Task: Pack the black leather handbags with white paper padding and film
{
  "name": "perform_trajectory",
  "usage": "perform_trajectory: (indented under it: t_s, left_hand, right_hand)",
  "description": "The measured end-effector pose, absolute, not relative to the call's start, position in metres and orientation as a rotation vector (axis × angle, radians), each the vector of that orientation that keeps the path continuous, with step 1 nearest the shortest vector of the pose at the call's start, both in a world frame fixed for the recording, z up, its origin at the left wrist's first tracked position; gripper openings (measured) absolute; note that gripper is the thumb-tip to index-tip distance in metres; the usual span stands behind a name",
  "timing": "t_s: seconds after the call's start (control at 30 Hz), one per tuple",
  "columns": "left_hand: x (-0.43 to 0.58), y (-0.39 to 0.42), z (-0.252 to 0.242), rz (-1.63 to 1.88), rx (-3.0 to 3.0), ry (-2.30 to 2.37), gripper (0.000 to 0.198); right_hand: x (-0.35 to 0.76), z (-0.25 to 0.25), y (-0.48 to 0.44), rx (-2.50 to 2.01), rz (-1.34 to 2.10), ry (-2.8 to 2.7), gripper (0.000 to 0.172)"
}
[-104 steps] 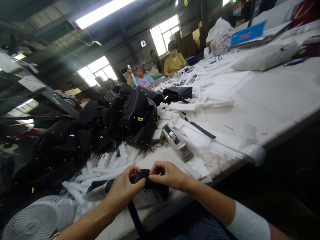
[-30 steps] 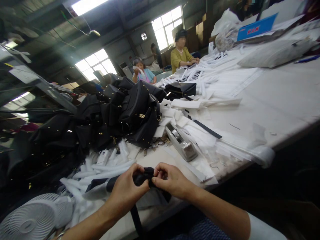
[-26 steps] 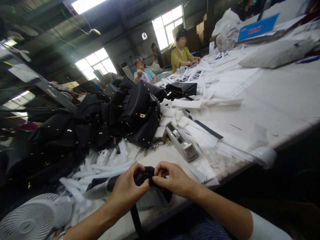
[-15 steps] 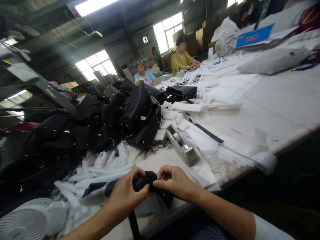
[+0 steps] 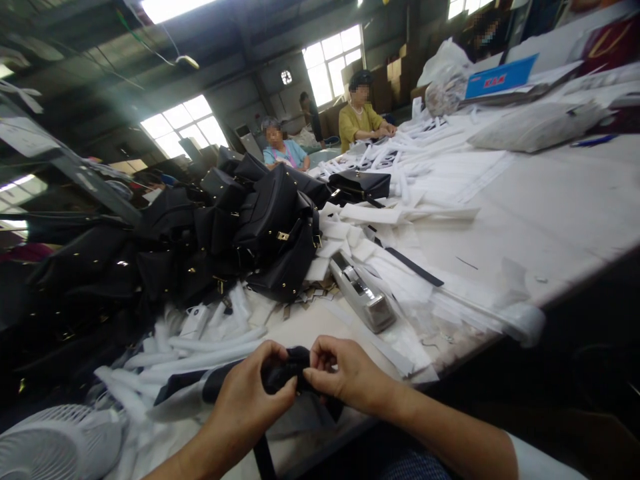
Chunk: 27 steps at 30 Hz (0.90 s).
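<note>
Close to the table's front edge, my left hand (image 5: 245, 397) pinches a black strap (image 5: 299, 359), thumb and forefinger closed round it. From the other side my right hand (image 5: 347, 373) grips the same strap between thumb and curled fingers, the fingertips almost meeting. The strap looks like soft black leather, bunched between the hands; its details are dark and partly hidden by fingers. A black strip (image 5: 264, 457) hangs below my left hand. Behind my left wrist lies a black piece partly in a translucent white wrap (image 5: 180, 403).
Black handbags (image 5: 265, 213) with gold fittings are heaped at left. White foam tubes (image 5: 215, 340) lie before them. A tape dispenser (image 5: 363, 293) stands beyond my hands; a white fan (image 5: 60, 443) is front left. Two co-workers (image 5: 360, 120) sit across the table (image 5: 565, 207).
The view has shifted slightly, so the surroundings sit a little further left. Both hands keep hold of the strap, with only small finger movements.
</note>
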<state>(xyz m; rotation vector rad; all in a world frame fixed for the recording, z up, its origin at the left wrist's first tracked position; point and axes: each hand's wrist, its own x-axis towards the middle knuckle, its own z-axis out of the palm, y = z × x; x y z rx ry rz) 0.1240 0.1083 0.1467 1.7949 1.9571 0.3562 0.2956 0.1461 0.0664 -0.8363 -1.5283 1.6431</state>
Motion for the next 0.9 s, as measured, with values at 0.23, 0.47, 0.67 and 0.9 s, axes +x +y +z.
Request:
perform_trajectory:
  t_s: [0.23,0.47,0.67,0.9]
  left_hand:
    - [0.117,0.117,0.142,0.394,1.822,1.891,0.020]
    - [0.109,0.121,0.144,0.321,1.841,1.871,0.022]
    - [0.108,0.117,0.150,0.295,1.840,1.794,0.025]
    - [0.109,0.116,0.144,0.318,1.827,1.835,0.020]
  right_hand:
    - [0.295,0.071,0.148,-0.838,1.559,-1.574,0.007]
    - [0.296,0.067,0.148,-0.875,1.740,-1.427,0.015]
    - [0.300,0.068,0.145,-0.914,1.686,-1.476,0.018]
    - [0.298,0.069,0.142,-0.884,1.660,-1.507,0.020]
